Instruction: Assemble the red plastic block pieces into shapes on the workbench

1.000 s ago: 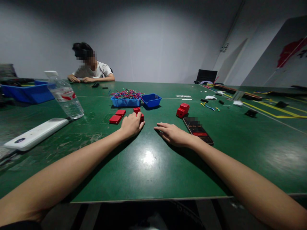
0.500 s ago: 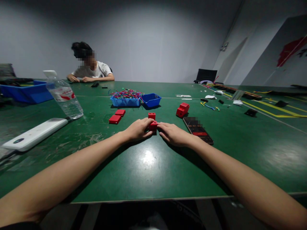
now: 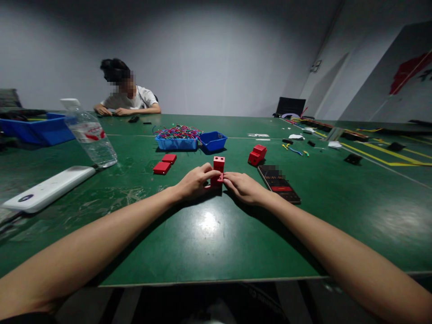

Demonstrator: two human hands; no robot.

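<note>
My left hand (image 3: 195, 182) and my right hand (image 3: 244, 187) meet at the middle of the green table (image 3: 209, 243), both pinching a small red plastic block (image 3: 218, 170) that stands upright between their fingertips. Its top face has two small holes. Two flat red lids (image 3: 165, 164) lie to the left of it. Another red block (image 3: 257, 154) sits to the right, beyond my right hand. A black phone (image 3: 278, 182) lies just right of my right hand.
A blue tray of coloured wires (image 3: 177, 137) and a smaller blue tray (image 3: 213, 141) stand behind the blocks. A water bottle (image 3: 89, 135) and a white device (image 3: 47, 188) lie at the left. Another person (image 3: 126, 96) sits at the far side. Small parts are scattered at right.
My left hand brought the red block from the left to the middle, and my right hand closed in on it. The block now stands upright between both hands.
</note>
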